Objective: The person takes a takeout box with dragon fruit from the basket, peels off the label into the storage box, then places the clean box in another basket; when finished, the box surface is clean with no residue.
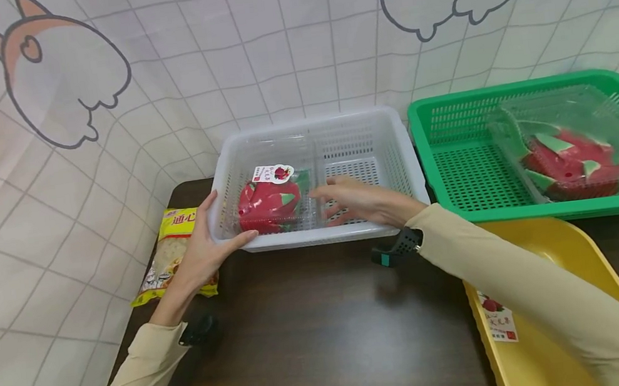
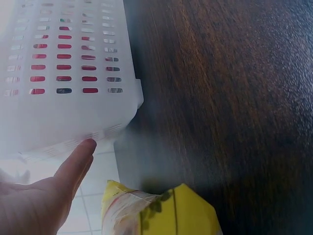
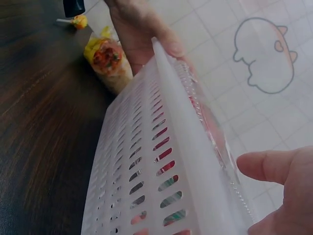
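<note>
A white plastic basket (image 1: 314,236) holds a clear plastic box (image 1: 282,148) in its left half. Inside the box lies a red dragon fruit (image 1: 268,207) with green-tipped scales, and a white label (image 1: 273,173) sits on it. My left hand (image 1: 207,244) rests against the basket's front left corner, thumb along the front rim and fingers extended on the left side. My right hand (image 1: 358,200) reaches over the front rim into the basket, its fingertips at the clear box's right edge. In the right wrist view its thumb is straight; the other fingers are partly hidden.
A yellow food bag (image 1: 171,251) lies left of the basket. On the right stands a green basket (image 1: 470,217) with another boxed dragon fruit (image 1: 572,162). A yellow tray (image 1: 582,252) sits below it under my right sleeve, with a label (image 1: 501,324) at its left side.
</note>
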`<state>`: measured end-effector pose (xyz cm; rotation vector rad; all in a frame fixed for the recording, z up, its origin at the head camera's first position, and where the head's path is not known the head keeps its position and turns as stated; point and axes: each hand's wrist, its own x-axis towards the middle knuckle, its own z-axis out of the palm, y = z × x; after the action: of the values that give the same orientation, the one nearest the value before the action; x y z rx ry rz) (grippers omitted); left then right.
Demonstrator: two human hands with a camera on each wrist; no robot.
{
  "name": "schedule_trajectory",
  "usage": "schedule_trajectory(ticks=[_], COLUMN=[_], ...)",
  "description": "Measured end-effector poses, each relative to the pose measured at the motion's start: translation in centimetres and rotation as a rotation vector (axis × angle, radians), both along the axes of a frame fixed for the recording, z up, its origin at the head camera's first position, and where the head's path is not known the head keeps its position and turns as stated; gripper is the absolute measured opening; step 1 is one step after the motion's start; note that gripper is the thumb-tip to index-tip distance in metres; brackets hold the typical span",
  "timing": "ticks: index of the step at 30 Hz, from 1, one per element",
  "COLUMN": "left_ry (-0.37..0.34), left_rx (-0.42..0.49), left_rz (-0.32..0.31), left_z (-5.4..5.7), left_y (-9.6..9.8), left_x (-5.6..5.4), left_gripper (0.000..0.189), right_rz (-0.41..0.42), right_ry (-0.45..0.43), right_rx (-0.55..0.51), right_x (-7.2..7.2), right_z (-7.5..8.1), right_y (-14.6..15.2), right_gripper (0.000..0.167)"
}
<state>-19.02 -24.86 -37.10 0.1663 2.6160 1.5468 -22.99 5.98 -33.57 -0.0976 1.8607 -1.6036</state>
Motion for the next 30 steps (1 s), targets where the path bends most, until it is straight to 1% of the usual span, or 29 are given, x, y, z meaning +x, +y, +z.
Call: schedule_trajectory(ticks=[4,8,11,14,18,23,26,30], left_ry=[0.003,0.001,0.0,0.001,-0.003,-0.004,0.003,0.004], left_rx=[0.0,0.006,0.005,0.004,0.001,0.006,0.008,0.013], left_rz=[0.002,0.0,-0.002,0.003,0.002,-0.002,-0.003,-0.004], left_z=[0.1,0.0,0.0,-0.1,-0.2,-0.2,-0.1,-0.1], left_y=[0.0,0.0,0.0,0.0,-0.1,-0.1,-0.2,-0.2], left_x=[0.0,0.0,0.0,-0.1,-0.1,-0.1,-0.1,-0.1], left_gripper=[0.105,0.105,0.105,0.105,0.105,0.104,0.104,0.103], right_rz=[0.007,-0.004,-0.03,-0.05,-0.079,-0.124,-0.147,-0.166], right_ry=[-0.029,-0.056,-0.034,0.001,0.053,0.122,0.141,0.162], right_rx=[0.036,0.047,0.051,0.029,-0.033,-0.112,-0.136,-0.153], right_x=[-0.2,-0.4,-0.3,-0.1,0.4,0.8,0.9,1.0], right_z=[0.1,0.0,-0.1,0.0,0.0,0.2,0.3,0.2], right_y=[-0.2,-0.4,-0.5,-0.7,-0.7,-1.1,-1.7,-2.2], right_gripper=[0.062,0.06,0.06,0.06,0.064,0.077,0.085,0.089])
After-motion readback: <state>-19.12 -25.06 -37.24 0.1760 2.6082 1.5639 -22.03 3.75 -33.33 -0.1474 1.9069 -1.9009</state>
